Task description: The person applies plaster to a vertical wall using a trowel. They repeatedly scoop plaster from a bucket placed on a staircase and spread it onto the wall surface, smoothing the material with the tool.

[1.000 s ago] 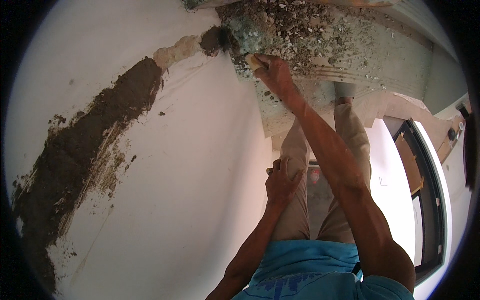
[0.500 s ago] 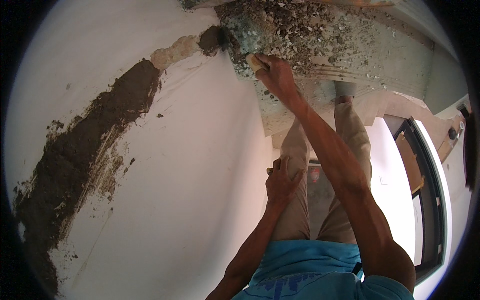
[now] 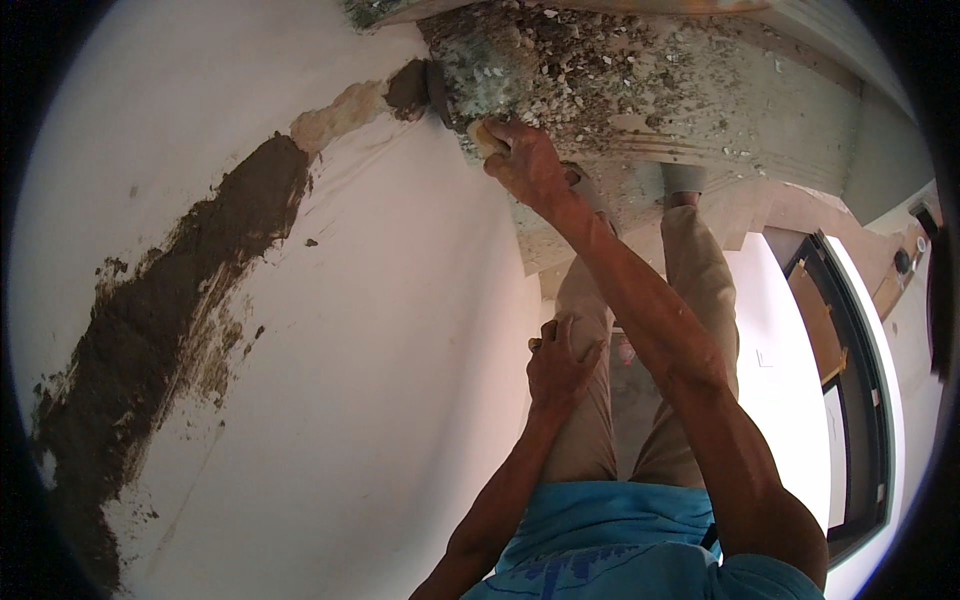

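My right hand (image 3: 532,168) is wrapped round the pale, yellowish handle (image 3: 487,138) of what looks like a trowel. Its grey blade (image 3: 437,95) stands against the white wall, at the upper end of a strip of dark, wet mortar (image 3: 405,88). My left hand (image 3: 565,372) rests on my left thigh just above the knee, fingers spread over the trouser leg. Something small and yellowish shows at its fingertips, too small to make out. Lower on the wall, a wide band of dark mortar (image 3: 200,270) runs diagonally, smeared along its edge.
A bare tan patch (image 3: 340,115) lies between the two mortared stretches. Broken rubble and chips (image 3: 590,70) cover the stair landing ahead of my feet. Steps (image 3: 660,150) lie under my feet. A dark-framed doorway or window (image 3: 860,400) is at the right.
My right hand has shifted slightly left and down with the trowel, and its blade now shows more plainly against the wall. My left hand stays on the thigh; the view has shifted slightly.
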Action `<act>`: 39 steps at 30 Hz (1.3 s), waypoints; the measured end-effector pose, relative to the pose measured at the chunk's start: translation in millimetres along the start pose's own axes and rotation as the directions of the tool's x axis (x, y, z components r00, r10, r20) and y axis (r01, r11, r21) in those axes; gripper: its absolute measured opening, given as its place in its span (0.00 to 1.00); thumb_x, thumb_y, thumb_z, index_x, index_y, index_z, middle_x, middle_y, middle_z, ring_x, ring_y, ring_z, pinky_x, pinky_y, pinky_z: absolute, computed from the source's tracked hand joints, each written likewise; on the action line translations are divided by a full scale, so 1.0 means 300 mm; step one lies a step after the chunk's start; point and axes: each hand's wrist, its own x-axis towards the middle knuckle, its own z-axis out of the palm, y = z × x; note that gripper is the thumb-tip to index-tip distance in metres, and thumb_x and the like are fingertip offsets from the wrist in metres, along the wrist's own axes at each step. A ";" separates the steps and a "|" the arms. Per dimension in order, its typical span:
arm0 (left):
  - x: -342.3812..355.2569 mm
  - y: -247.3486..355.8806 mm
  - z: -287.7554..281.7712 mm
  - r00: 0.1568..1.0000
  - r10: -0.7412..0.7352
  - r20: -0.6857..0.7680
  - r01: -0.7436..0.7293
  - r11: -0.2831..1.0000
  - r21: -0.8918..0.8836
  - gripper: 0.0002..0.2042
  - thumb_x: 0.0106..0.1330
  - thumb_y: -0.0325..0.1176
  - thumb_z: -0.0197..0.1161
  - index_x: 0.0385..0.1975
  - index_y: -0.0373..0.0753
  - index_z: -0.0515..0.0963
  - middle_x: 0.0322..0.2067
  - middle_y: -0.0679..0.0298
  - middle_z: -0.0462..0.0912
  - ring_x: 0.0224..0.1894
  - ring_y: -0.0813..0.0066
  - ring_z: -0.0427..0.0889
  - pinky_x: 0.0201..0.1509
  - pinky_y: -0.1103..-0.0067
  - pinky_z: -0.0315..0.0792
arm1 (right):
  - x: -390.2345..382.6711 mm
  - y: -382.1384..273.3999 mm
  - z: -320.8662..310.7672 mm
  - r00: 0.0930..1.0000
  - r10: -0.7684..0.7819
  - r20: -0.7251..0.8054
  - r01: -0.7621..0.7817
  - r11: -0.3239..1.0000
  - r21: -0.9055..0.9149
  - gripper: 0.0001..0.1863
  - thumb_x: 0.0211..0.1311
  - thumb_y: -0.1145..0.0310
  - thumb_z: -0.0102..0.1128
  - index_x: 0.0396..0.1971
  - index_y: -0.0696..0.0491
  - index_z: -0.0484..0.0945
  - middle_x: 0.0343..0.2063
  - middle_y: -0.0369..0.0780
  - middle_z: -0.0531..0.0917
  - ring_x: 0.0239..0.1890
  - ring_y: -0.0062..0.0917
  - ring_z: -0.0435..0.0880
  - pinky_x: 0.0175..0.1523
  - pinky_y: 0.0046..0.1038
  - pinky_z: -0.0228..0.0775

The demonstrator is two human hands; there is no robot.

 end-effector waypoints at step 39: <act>-0.002 -0.020 0.027 1.000 -0.002 -0.008 0.002 1.000 -0.006 0.34 0.62 0.51 0.68 0.64 0.40 0.67 0.58 0.55 0.73 0.54 0.52 0.78 0.54 0.61 0.77 | -0.109 -0.092 0.037 0.986 0.168 -0.019 -0.153 0.931 0.331 0.32 0.46 0.70 0.63 0.57 0.59 0.77 0.37 0.52 0.79 0.37 0.46 0.82 0.44 0.40 0.75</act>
